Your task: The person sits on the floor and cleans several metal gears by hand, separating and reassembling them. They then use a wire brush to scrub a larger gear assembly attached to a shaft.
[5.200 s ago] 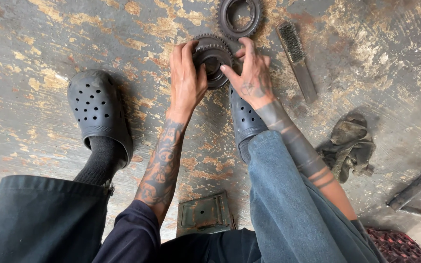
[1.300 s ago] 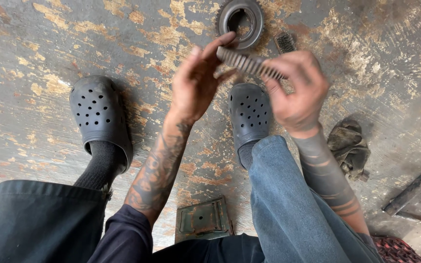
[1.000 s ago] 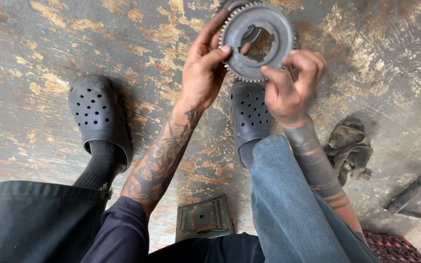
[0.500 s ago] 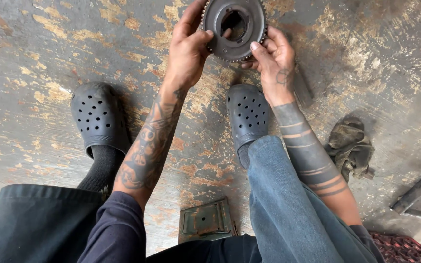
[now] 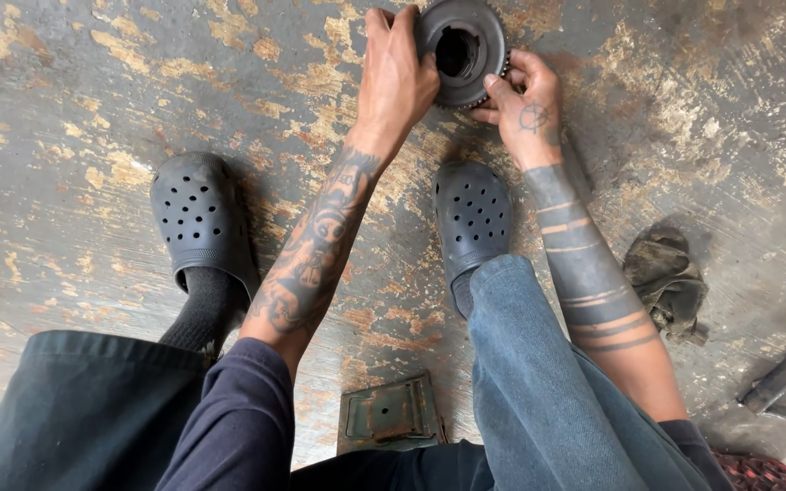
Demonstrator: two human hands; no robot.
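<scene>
**Gear carried forward, held over the floor at arm's reach**

Both hands have pushed the gear [image 5: 462, 47] farther out and lower since half a second ago. Left hand [image 5: 399, 77] grips its left rim, fingers wrapped over the teeth; right hand [image 5: 525, 107] grasps the lower right rim. It sits beyond the right clog [image 5: 472, 216], close over the worn floor [image 5: 93, 109]. Solid steel, it looks heavy, rigid and probably greasy, so the toothed rim on opposite sides seems the surest hold.
</scene>
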